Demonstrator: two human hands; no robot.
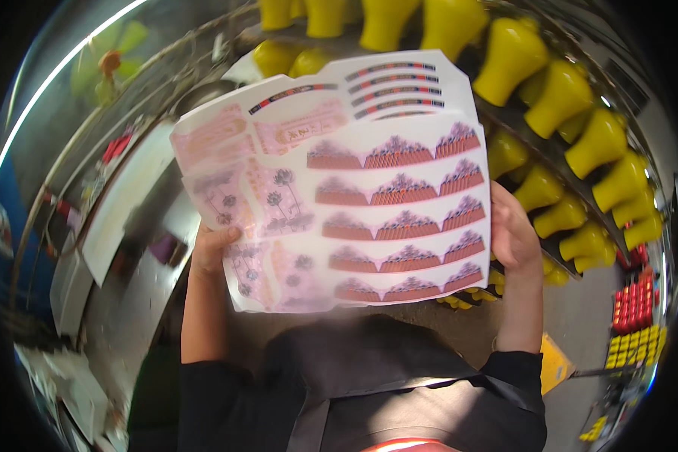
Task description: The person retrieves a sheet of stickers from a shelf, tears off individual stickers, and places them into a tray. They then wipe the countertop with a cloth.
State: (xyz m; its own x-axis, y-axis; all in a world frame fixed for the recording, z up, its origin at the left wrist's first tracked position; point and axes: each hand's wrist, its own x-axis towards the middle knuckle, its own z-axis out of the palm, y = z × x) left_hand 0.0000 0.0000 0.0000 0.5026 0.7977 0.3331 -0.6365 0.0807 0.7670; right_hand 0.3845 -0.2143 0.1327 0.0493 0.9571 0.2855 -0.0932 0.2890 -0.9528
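Between my hands I hold a stack of printed decal sheets (339, 218) up in front of my chest. Pale pink panels with dark flowers cover the left part, rows of reddish-brown roof-like borders fill the right, and narrow dark curved strips run along the top. My left hand (215, 242) grips the left edge, its thumb lying on the front sheet. At the right edge my right hand (511, 230) is closed around the sheets, with some fingers hidden behind them. The sheet edges are uneven, so several layers show at the top and left.
Yellow glossy vases (539, 105) stand in rows on racks ahead and to the right. A long white table (132, 203) runs along the left, with a green-bladed fan (110, 63) beyond it. Red items (633, 301) and more yellow ones are stacked at far right.
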